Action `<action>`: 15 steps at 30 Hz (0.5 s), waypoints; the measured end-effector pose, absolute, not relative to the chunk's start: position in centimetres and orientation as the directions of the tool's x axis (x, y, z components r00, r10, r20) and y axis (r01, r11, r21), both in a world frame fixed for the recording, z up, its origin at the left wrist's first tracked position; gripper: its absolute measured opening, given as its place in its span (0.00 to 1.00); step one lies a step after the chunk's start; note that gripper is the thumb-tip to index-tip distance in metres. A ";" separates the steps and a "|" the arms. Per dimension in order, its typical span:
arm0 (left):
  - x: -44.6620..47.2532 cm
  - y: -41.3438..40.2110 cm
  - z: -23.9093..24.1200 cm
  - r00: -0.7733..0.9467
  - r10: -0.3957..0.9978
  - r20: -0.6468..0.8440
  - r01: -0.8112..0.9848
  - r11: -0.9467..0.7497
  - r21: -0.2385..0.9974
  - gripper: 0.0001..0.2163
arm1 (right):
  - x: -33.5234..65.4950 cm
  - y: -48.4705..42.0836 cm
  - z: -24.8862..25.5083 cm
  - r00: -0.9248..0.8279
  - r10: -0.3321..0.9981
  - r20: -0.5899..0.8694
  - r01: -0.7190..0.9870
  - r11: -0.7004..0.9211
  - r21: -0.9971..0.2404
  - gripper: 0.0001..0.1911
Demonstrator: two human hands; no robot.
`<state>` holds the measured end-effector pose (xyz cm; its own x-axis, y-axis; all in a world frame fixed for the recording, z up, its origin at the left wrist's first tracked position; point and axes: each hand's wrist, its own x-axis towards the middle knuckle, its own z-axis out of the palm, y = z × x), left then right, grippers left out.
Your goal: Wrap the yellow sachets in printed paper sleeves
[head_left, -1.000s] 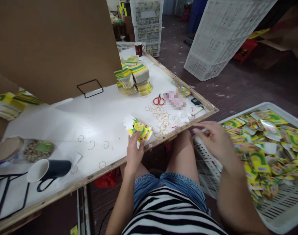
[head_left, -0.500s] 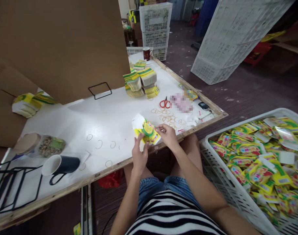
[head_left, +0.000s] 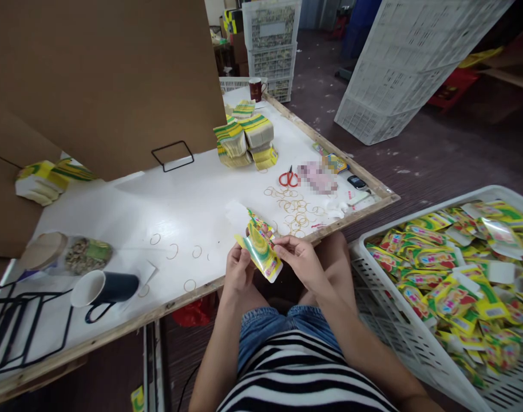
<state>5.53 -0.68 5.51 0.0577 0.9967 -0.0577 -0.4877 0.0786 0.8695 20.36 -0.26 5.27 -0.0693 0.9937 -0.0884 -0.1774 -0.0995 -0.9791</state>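
My left hand (head_left: 239, 269) is closed on the left edge of a yellow-and-green printed packet (head_left: 264, 254), fingers curled. My right hand (head_left: 302, 258) pinches the packet's right side between thumb and fingers. The packet is tilted over the table's front edge, its glossy face catching light. Behind its upper end, a white flap (head_left: 238, 213) and more printed packaging show; I cannot tell whether these belong to the same packet. Loose rubber bands (head_left: 296, 209) lie on the white table just beyond, near red-handled scissors (head_left: 289, 178).
Bundled stacks of yellow-green packets (head_left: 258, 130) stand farther back. A white crate (head_left: 368, 236) of packets is at my right. On the left are a dark blue mug (head_left: 119, 286) lying on its side, a clear bag (head_left: 87, 256) and a black wire rack (head_left: 34, 326).
Both hands have drawn the packet toward me and lifted it off the tabletop. My left fingers have curled in around its edge, and the packet has turned to show more of its face.
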 end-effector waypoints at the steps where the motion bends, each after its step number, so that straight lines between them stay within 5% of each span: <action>1: 5.6 -0.7 5.6 0.055 0.997 -0.060 -0.480 0.079 0.874 0.23 | 20.4 -0.4 5.4 -0.069 0.995 -0.077 -0.146 -0.086 -0.986 0.19; 10: 6.3 -0.5 5.1 -0.101 0.993 -0.066 -0.299 0.033 0.954 0.23 | 19.8 -1.0 5.2 0.026 1.000 -0.015 0.040 -0.016 -0.999 0.16; 15: 6.2 -1.5 6.0 -0.088 0.996 -0.012 -0.209 -0.006 0.978 0.34 | 20.1 -1.0 5.0 0.010 0.999 0.043 0.071 0.043 -0.997 0.14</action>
<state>6.17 -1.49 6.05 -0.0882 0.9960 -0.0124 -0.2089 -0.0064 0.9779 20.07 -1.00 4.98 0.0095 0.9990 0.0434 0.0708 0.0426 -0.9966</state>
